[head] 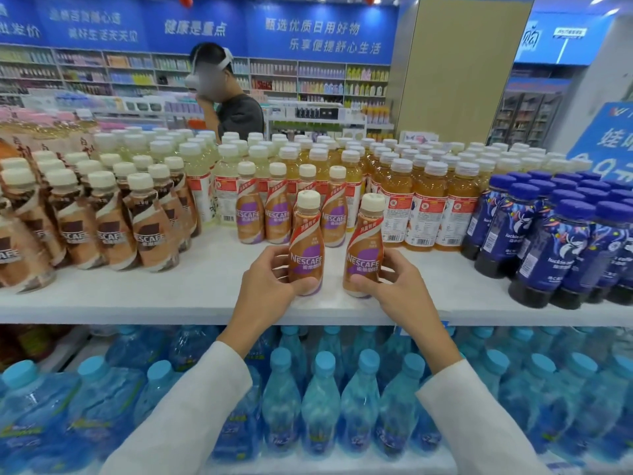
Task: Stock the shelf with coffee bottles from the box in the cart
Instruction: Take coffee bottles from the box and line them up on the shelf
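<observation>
Two coffee bottles point(306, 241) point(364, 246) gripped by left fingers point(274, 257), right fingers point(394, 265), seemingly shelved, row point(250, 214) behind.

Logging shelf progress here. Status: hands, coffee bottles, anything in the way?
Left hand grips left bottle, right hand grips right bottle. Both near upright at shelf front. Nothing blocks; four matching bottles stand behind.

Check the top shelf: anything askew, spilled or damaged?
Nothing stands out: no spill or damage on the shelf. The right bottle, held by the right hand, leans a little; the left bottle, in the left hand, is near upright. The brown-label bottles lean, probably from the wide lens.
</observation>
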